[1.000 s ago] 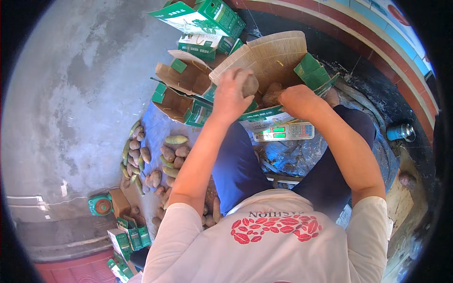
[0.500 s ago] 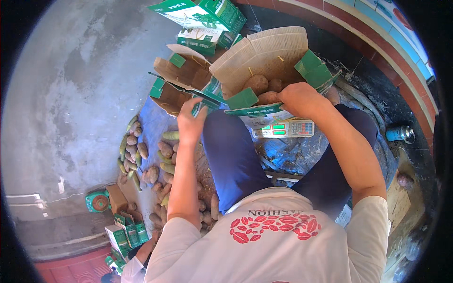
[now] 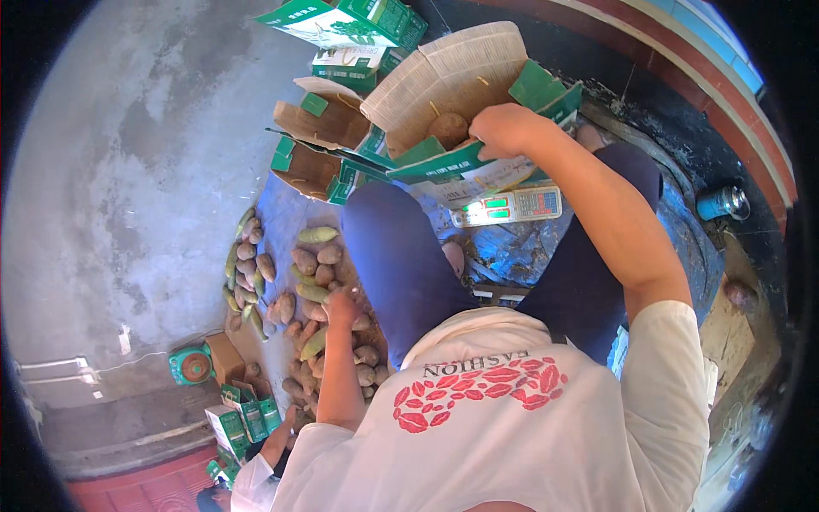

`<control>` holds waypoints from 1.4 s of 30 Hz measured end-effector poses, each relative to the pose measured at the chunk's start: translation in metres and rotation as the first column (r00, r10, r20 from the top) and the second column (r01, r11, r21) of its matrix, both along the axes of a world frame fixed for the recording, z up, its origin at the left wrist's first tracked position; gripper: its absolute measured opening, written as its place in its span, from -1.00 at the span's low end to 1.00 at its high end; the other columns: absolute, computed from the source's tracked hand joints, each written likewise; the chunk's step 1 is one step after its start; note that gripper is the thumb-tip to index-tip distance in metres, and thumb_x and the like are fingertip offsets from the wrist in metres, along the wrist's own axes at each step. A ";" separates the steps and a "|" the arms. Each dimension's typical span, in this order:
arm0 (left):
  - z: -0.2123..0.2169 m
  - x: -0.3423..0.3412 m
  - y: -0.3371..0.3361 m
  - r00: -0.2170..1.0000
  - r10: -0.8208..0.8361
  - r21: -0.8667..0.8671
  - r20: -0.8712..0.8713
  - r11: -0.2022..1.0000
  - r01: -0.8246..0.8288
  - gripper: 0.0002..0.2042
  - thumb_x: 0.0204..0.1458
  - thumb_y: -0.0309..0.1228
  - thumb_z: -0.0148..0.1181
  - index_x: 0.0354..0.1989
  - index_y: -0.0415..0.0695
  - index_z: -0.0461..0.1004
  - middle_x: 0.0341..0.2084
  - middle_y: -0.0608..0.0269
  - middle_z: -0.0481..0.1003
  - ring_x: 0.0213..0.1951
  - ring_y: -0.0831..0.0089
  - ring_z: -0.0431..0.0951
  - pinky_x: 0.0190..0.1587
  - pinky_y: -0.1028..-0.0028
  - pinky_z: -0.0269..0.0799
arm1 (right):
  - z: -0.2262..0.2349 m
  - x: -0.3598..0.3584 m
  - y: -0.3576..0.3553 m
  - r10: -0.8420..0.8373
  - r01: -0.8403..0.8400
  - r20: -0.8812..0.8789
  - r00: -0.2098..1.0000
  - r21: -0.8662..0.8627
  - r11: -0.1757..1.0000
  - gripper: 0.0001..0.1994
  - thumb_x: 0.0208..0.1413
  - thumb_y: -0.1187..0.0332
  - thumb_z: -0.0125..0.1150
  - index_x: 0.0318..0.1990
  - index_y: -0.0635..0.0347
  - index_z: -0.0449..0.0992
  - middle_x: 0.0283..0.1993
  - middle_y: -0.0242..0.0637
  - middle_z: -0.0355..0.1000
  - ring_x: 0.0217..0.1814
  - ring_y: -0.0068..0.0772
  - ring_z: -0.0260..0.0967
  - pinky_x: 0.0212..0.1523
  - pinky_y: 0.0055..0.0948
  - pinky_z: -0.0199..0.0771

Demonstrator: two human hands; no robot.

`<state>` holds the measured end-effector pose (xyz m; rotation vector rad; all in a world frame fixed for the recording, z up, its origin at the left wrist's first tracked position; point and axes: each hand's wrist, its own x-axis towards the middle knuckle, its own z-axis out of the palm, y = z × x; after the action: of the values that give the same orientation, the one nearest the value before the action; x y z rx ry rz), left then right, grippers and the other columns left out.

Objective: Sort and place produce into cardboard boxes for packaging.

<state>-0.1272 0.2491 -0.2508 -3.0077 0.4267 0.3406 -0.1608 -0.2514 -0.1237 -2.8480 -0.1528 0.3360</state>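
In front of me stands an open green and white cardboard box (image 3: pixel 473 175), its tall brown flap raised. A round brown tuber (image 3: pixel 448 130) shows inside. My right hand (image 3: pixel 509 130) is closed over the box's near edge, the thumb outside and the fingers hidden inside. My left hand (image 3: pixel 343 307) is down at the pile of brown tubers (image 3: pixel 367 355) and green radishes (image 3: pixel 317 234) left of my leg. Its fingers are blurred and partly hidden. A digital scale (image 3: pixel 508 207) with lit green displays sits just below the box.
A second open box (image 3: pixel 328 128) stands to the left, with more green boxes (image 3: pixel 358 26) behind. A smaller tuber row (image 3: pixel 247 256) lies by the grey wall. Further back are a green round device (image 3: pixel 192 365) and another person's arm (image 3: pixel 277 442). A metal flask (image 3: pixel 723 203) stands at right.
My left hand has left the smaller box and moved down to the pile. My right hand has shifted left along the box's edge, and that box now tilts more.
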 end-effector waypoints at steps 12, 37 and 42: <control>-0.048 -0.038 0.052 0.836 0.106 0.072 -0.538 0.994 -0.080 -0.62 -0.04 -0.28 0.13 -0.05 -0.19 0.44 -0.16 -0.06 0.50 -0.07 0.14 0.50 -0.05 0.33 0.37 | 0.004 0.001 -0.003 -0.029 0.027 -0.095 0.995 -0.016 1.000 -0.71 -0.12 0.25 0.25 -0.25 0.22 0.54 -0.23 -0.09 0.49 -0.15 -0.08 0.44 -0.15 -0.18 0.42; -0.205 -0.181 0.175 0.590 0.479 0.243 -0.649 0.866 -0.436 -0.44 -0.04 -0.14 0.09 0.17 -0.07 0.25 0.05 -0.23 0.31 0.09 0.03 0.35 0.13 0.25 0.25 | 0.009 -0.005 0.007 -0.050 0.050 -0.001 0.999 -0.003 0.999 -0.72 -0.16 0.25 0.28 -0.30 0.21 0.51 -0.32 -0.11 0.48 -0.19 -0.05 0.42 -0.18 -0.17 0.40; -0.209 -0.213 0.152 0.564 0.497 0.251 -0.660 0.853 -0.458 -0.43 -0.05 -0.14 0.09 0.17 -0.07 0.25 0.05 -0.24 0.30 0.09 0.02 0.35 0.12 0.24 0.25 | 0.010 -0.005 0.008 -0.075 0.075 0.005 0.997 -0.008 0.997 -0.73 -0.18 0.26 0.30 -0.31 0.20 0.50 -0.35 -0.11 0.47 -0.23 -0.05 0.42 -0.23 -0.17 0.38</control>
<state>-0.3399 0.4012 -0.4601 -2.7478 -0.4096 1.5531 -0.1657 -0.2436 -0.1139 -2.8541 -0.0446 0.3156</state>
